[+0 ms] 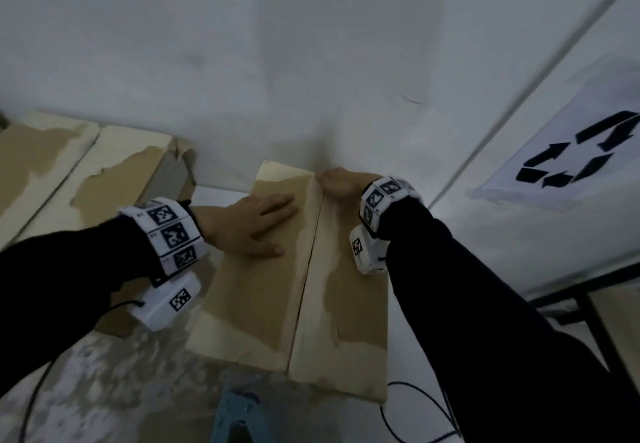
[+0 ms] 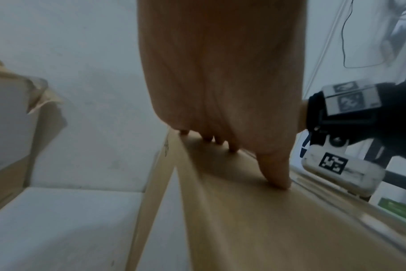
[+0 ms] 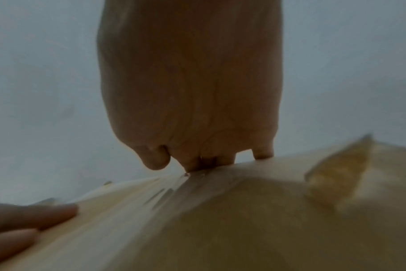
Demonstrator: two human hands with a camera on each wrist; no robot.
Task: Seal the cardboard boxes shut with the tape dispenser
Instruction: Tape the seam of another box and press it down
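A cardboard box (image 1: 270,304) lies in front of me with both top flaps down and a seam running away from me. My left hand (image 1: 256,227) rests flat on the left flap, fingers straight; the left wrist view shows its palm (image 2: 220,91) and thumb on the cardboard (image 2: 243,229). My right hand (image 1: 341,182) is at the far end of the seam, its fingers (image 3: 206,161) bent down over the box's far edge. A glossy strip of clear tape (image 3: 174,190) runs along the seam up to those fingers. No tape dispenser shows in any view.
Two more cardboard boxes (image 1: 114,179) (image 1: 31,158) with torn surfaces stand at the left against a white wall. A sheet with a recycling symbol (image 1: 581,155) hangs at the right above a black frame (image 1: 588,304). A blue object (image 1: 235,415) and a cable (image 1: 426,404) lie below the box.
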